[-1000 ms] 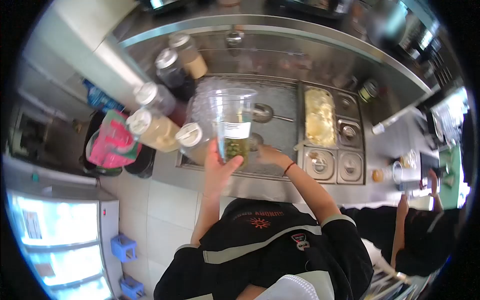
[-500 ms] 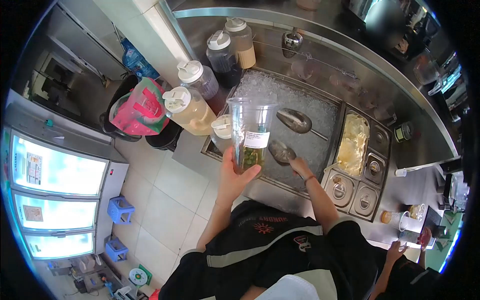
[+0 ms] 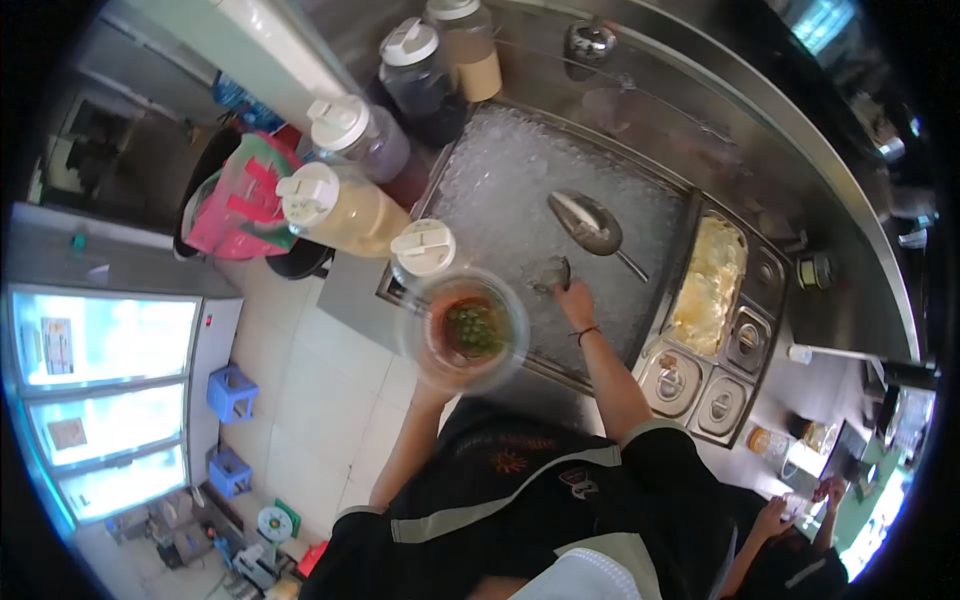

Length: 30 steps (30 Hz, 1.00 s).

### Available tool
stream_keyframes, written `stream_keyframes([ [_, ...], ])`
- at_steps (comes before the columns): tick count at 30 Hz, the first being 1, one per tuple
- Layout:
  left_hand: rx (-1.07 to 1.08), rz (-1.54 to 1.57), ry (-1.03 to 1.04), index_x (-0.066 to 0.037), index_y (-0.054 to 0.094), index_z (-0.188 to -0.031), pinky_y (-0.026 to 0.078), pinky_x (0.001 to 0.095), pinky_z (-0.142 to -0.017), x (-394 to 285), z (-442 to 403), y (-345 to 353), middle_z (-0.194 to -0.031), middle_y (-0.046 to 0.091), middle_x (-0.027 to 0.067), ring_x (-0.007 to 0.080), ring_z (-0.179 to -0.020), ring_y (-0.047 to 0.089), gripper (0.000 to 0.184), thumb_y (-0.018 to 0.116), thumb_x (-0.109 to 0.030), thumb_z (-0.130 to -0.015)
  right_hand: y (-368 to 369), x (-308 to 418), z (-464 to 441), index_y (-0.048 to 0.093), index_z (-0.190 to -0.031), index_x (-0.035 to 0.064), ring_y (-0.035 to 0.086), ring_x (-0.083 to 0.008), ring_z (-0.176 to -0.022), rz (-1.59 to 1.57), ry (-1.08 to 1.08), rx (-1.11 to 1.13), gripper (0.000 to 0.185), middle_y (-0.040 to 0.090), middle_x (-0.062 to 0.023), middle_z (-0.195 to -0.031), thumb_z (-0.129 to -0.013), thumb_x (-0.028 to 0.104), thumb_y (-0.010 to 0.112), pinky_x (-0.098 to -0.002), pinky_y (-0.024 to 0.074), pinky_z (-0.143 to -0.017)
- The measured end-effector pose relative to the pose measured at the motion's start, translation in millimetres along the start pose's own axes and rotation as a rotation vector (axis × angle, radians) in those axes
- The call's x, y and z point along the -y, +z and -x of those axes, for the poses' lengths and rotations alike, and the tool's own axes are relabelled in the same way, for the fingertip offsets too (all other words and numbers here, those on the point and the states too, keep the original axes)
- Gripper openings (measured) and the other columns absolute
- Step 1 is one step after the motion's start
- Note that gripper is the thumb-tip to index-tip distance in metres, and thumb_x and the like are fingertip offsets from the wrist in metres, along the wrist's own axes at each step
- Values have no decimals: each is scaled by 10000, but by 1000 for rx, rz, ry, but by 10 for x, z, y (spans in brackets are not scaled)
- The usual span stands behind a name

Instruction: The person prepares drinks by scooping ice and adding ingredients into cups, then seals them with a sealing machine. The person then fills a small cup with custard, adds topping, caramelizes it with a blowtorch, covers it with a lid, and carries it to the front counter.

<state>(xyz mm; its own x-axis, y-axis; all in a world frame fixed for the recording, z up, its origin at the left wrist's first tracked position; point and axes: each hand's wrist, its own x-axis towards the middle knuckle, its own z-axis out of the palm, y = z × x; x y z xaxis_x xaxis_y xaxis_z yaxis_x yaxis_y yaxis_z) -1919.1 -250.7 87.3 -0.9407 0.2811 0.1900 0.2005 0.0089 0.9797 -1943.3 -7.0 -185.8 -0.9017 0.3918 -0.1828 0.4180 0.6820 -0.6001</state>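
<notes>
I note the left hand point(image 3: 437, 374) grasping a clear cup point(image 3: 468, 328) by the near edge of the ice bin point(image 3: 558, 375) and the right hand point(image 3: 575, 303) gripping a scoop point(image 3: 552, 273) at the ice point(image 3: 500, 195), apparently the scooping step, whose next move calls for a level lift.

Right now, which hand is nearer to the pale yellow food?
Right. The right hand grips a scoop at the ice, left of the pale yellow food; the left hand is farther left, holding a cup.
</notes>
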Motion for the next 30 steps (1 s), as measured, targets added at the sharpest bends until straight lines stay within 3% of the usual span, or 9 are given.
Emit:
stream_keyframes([
  [5,-103,-101,154,-70,367,-1159,404,361,-922,129,-33,54,-1225,407,142,251,-1109,458,746,806,-47,-556,-109,265,-186,561,-707,-24,562,-347,-618,-91,26,22,326,577,-186,-654,-753,296,608,-411,424,-562],
  [7,-48,-123,-36,-82,311,-1232,399,364,-930,164,13,60,-1229,404,133,244,-1144,429,833,804,-48,-561,-197,278,-153,550,-683,-25,554,-341,-588,-115,2,-13,320,567,-188,-626,-749,283,608,-405,413,-537],
  [9,-3,-392,74,-89,266,-1294,399,355,-928,279,68,83,-1239,400,118,221,-1148,421,892,789,-28,-574,-355,376,-169,577,-787,-40,582,-334,-640,-173,-27,-12,317,591,-187,-682,-756,275,601,-394,436,-570],
  [11,-162,509,-337,-82,285,-1312,390,341,-930,215,82,227,-1219,426,102,200,-1125,432,848,757,-11,-612,-552,554,-126,566,-763,-44,578,-320,-603,-217,-29,-66,315,576,-185,-646,-753,269,598,-383,428,-549],
  [13,-47,418,-209,-75,301,-1304,412,313,-899,486,107,181,-1188,458,87,181,-1079,467,783,723,16,-650,-834,683,-125,554,-739,-49,573,-307,-566,-257,-35,-129,315,561,-184,-610,-750,263,594,-373,419,-529],
  [17,7,516,-497,-45,319,-1266,420,296,-879,802,123,176,-1113,502,71,163,-1030,501,755,747,-3,-644,-1749,986,-92,549,-646,-19,529,-173,-463,-479,-118,-68,281,540,-109,-519,-750,239,588,-329,407,-481],
  [23,125,120,-412,19,348,-1185,413,303,-885,1530,-162,326,-1098,482,108,183,-1002,503,727,789,-88,-617,-3496,1623,195,553,-617,-18,504,-128,-399,-41,-180,217,260,532,-63,-485,-728,216,575,-278,394,-374],
  [27,261,232,-333,-6,328,-1214,398,330,-896,1444,-403,568,-1118,476,111,212,-1046,490,797,806,-127,-587,-3772,1714,201,551,-587,-5,493,-140,-372,341,-179,434,251,532,-67,-480,-713,212,540,-278,395,-358],
  [30,341,206,-162,-24,312,-1227,398,325,-898,1574,-554,758,-1136,474,113,213,-1065,483,791,789,-107,-602,-3832,1725,291,549,-563,-9,498,-158,-361,471,-164,411,269,540,-93,-478,-708,216,538,-287,399,-354],
])
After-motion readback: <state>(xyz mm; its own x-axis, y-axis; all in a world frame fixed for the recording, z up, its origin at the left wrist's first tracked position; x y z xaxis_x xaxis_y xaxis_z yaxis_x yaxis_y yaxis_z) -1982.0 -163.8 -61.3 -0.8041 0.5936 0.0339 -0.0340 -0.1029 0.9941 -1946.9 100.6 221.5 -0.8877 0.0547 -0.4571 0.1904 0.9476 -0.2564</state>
